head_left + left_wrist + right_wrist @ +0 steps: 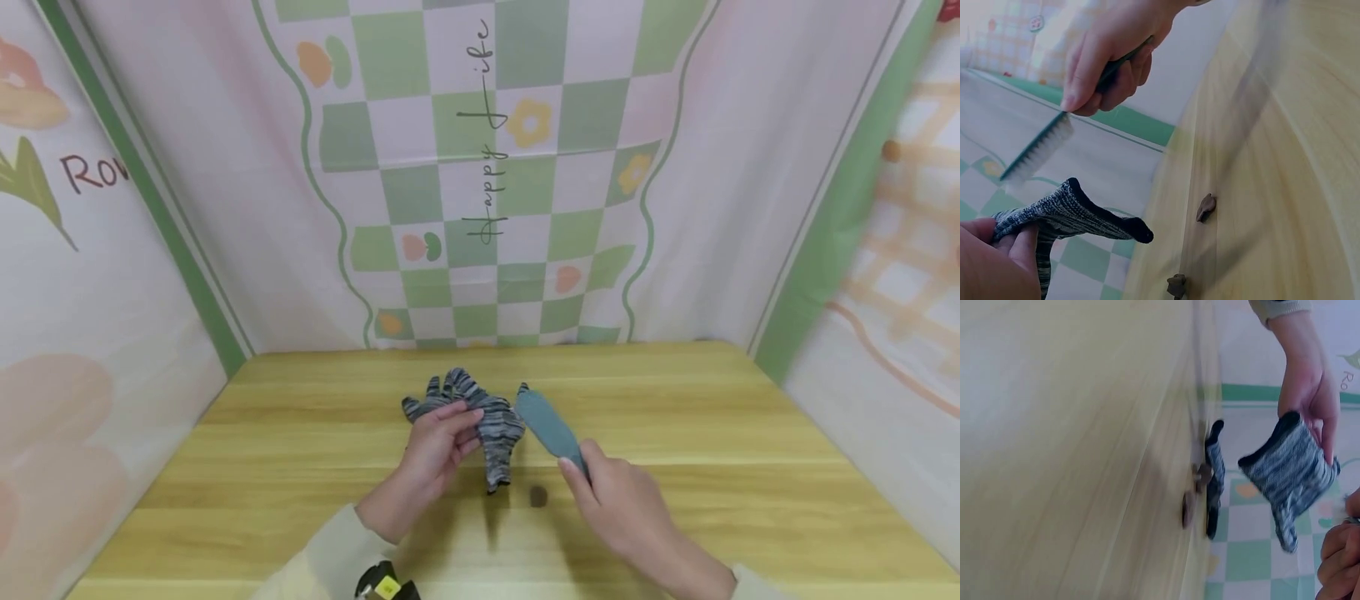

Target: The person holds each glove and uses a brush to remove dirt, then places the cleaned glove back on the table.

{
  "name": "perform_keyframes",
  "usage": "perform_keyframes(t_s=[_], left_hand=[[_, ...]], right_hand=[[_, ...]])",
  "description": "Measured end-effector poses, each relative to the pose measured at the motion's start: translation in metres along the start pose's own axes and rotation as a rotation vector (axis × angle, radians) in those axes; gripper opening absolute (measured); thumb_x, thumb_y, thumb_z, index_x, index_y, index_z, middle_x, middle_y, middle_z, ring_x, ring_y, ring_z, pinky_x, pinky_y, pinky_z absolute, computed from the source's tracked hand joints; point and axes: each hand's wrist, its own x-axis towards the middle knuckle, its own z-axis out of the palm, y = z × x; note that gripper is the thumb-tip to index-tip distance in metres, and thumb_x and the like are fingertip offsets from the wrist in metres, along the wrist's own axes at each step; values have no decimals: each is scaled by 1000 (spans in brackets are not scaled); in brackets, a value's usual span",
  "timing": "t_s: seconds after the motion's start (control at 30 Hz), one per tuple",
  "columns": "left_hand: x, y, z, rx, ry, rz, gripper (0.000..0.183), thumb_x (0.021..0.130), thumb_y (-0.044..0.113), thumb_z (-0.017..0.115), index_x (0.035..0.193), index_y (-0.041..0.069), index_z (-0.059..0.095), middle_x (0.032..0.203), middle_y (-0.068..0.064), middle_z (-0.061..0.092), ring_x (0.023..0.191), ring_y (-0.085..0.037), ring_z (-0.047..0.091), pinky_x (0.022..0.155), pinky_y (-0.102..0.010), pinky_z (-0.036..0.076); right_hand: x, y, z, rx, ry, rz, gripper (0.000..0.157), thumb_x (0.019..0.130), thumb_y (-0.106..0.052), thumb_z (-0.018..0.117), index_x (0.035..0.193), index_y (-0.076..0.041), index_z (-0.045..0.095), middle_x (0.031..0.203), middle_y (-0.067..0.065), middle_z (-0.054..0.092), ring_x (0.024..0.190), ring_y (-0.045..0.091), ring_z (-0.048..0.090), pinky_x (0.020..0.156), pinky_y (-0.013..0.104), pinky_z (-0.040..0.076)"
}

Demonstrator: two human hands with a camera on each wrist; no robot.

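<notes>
My left hand (435, 450) grips a grey-and-black knitted glove (501, 427) between thumb and fingers, holding it above the table; its dark-edged cuff (1110, 219) hangs down. In my right hand (618, 500) is the handle of a blue-green brush (551, 429), whose white bristles (1041, 150) show in the left wrist view. The brush head is close beside the glove; whether they touch I cannot tell. A second knitted glove (1215, 469) lies on the table in the right wrist view, mostly hidden in the head view.
Two small brown lumps (1206, 207) lie on the wooden table (675, 500) below the hands. Patterned cloth panels (525, 192) stand behind the table and at both sides. A black and yellow object (386, 583) is at the left sleeve.
</notes>
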Motion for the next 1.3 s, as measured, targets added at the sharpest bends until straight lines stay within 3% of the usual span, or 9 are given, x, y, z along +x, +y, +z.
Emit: perform_keyframes(t_s=[0.13, 0.23, 0.43, 0.67, 1.0, 1.3], left_hand=[[0, -1, 1, 12, -6, -10, 17, 90, -8, 59, 105, -3, 55, 72, 0, 68, 63, -6, 65, 65, -21, 57], [-1, -2, 2, 23, -7, -16, 24, 91, -8, 58, 113, -7, 51, 71, 0, 68, 61, -5, 64, 64, -21, 57], [0, -1, 2, 16, -5, -12, 38, 91, -8, 57, 127, -14, 44, 73, -1, 69, 63, -6, 66, 66, -21, 57], [1, -2, 0, 28, 1, -19, 48, 91, -8, 57, 135, -15, 38, 74, -1, 68, 63, -5, 65, 65, -19, 57], [2, -7, -1, 54, 8, -17, 43, 90, -8, 59, 130, -15, 44, 75, -1, 69, 64, -6, 65, 66, -21, 57], [4, -8, -4, 51, 8, -37, 32, 90, -7, 61, 119, -13, 51, 79, -3, 67, 65, -7, 64, 66, -20, 57]], right_hand=[[0, -7, 5, 43, 33, -64, 22, 99, -22, 56, 81, -17, 46, 56, -13, 35, 44, 2, 30, 39, 20, 30], [0, -11, 9, 65, 5, -77, 19, 100, -22, 55, 83, -17, 47, 57, -13, 36, 44, 1, 30, 40, 20, 30], [-1, -13, 15, 58, -98, -29, 18, 101, -23, 54, 86, -15, 50, 57, -12, 39, 43, 2, 33, 40, 19, 33], [-3, -8, 16, -5, -126, -23, 19, 101, -25, 53, 86, -14, 50, 56, -11, 37, 43, 2, 31, 39, 19, 31], [-5, -2, 16, -60, -127, -47, 20, 101, -26, 55, 85, -14, 50, 56, -11, 36, 44, 2, 30, 39, 19, 30], [-6, 9, 14, -127, -180, 25, 20, 100, -27, 55, 87, -12, 52, 56, -8, 38, 45, 6, 33, 39, 20, 31]])
